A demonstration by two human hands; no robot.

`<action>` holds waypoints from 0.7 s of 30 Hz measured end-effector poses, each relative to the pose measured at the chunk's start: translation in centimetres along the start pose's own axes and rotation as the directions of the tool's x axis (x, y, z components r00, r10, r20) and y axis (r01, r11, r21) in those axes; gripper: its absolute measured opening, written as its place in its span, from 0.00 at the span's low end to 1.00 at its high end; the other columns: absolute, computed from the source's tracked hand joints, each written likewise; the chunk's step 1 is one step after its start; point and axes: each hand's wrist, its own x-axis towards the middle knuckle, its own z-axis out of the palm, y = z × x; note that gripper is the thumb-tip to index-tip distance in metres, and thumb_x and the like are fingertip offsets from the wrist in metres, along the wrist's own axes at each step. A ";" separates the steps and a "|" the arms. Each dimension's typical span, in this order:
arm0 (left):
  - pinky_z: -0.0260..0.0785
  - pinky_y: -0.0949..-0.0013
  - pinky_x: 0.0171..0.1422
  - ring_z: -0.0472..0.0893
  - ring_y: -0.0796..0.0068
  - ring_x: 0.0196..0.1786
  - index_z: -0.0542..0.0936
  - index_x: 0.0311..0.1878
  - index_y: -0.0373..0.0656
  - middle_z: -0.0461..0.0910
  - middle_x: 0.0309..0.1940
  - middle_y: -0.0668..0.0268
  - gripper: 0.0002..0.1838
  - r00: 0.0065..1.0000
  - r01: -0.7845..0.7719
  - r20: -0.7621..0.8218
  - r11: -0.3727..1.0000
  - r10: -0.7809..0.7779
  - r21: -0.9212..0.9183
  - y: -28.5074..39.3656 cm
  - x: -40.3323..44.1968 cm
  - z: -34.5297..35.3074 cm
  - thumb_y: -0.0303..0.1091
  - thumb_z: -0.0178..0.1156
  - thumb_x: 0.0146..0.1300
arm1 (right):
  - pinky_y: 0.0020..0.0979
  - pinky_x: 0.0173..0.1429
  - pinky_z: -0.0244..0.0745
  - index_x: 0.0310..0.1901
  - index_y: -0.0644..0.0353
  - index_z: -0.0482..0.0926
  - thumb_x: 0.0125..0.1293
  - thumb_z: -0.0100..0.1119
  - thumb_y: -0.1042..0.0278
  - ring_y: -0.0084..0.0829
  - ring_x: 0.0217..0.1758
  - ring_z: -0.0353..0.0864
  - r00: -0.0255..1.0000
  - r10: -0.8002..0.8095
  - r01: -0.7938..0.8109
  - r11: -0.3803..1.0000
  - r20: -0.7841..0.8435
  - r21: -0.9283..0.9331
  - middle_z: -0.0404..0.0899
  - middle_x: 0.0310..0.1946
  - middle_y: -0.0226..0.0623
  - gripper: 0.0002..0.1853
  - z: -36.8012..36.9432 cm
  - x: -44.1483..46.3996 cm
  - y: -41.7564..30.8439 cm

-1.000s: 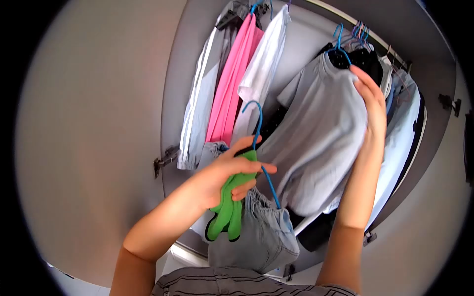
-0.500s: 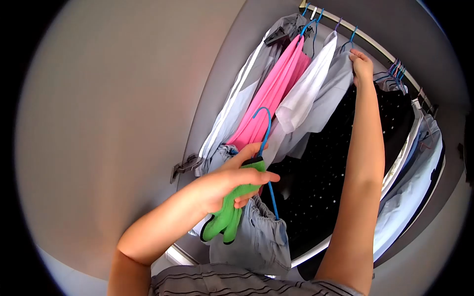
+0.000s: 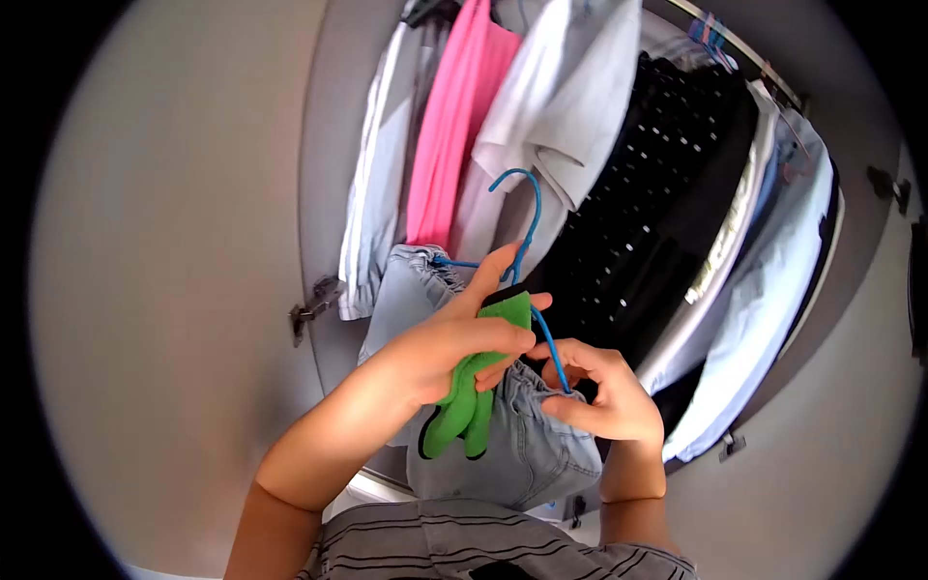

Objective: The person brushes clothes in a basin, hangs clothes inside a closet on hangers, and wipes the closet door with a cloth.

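Observation:
My left hand (image 3: 454, 338) is closed around the blue wire hanger (image 3: 534, 208), just below its hook. It also grips a green cloth item (image 3: 462, 420) with black edging, which looks like a pair of gloves or socks. A light denim garment (image 3: 541, 449) with a gathered waistband hangs on the hanger's arms, low in front of me. At the hanger's right end, my right hand (image 3: 614, 396) has its thumb and fingers curled about the wire and the waistband. Part of the hanger is hidden behind my left hand.
Behind my hands, a rail (image 3: 744, 43) carries a pink garment (image 3: 449, 145), pale shirts (image 3: 585, 106), a black dotted garment (image 3: 628, 232) and light blue clothes (image 3: 754, 329). An open door panel (image 3: 184, 242) with a hinge (image 3: 314, 309) stands at the left.
My right hand has come down from the grey garment on the rail to the hanger's right end. The view has dipped, and the held hanger and denim have shifted slightly.

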 end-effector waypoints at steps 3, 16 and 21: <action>0.61 0.75 0.24 0.66 0.78 0.17 0.45 0.75 0.57 0.65 0.65 0.45 0.47 0.982 0.100 0.156 0.993 -0.107 0.055 -1.3 0.8 0.7 0.20 0.52 0.53 | 0.23 0.40 0.69 0.43 0.66 0.76 0.54 0.61 0.79 0.19 0.36 0.74 0.988 0.145 -0.121 0.941 -0.053 0.317 0.75 0.34 0.30 0.14 -0.6 -3.8 1.5; 0.57 0.80 0.20 0.61 0.85 0.14 0.54 0.72 0.42 0.80 0.46 0.44 0.35 0.941 -0.001 0.332 0.985 -0.057 0.172 -1.3 0.0 1.3 0.27 0.50 0.60 | 0.24 0.28 0.56 0.26 0.61 0.68 0.42 0.53 0.68 0.20 0.22 0.60 0.776 0.025 0.311 0.854 -0.630 0.417 0.62 0.18 0.27 0.09 -7.3 -15.0 -1.1; 0.55 0.79 0.20 0.59 0.84 0.14 0.55 0.72 0.43 0.80 0.45 0.43 0.31 0.965 -0.025 0.261 0.984 -0.022 0.174 -1.1 1.5 0.9 0.32 0.47 0.64 | 0.23 0.32 0.59 0.25 0.59 0.64 0.50 0.51 0.68 0.19 0.23 0.61 0.670 -0.005 0.352 0.883 -0.743 0.311 0.62 0.20 0.26 0.07 -9.3 -8.9 -2.6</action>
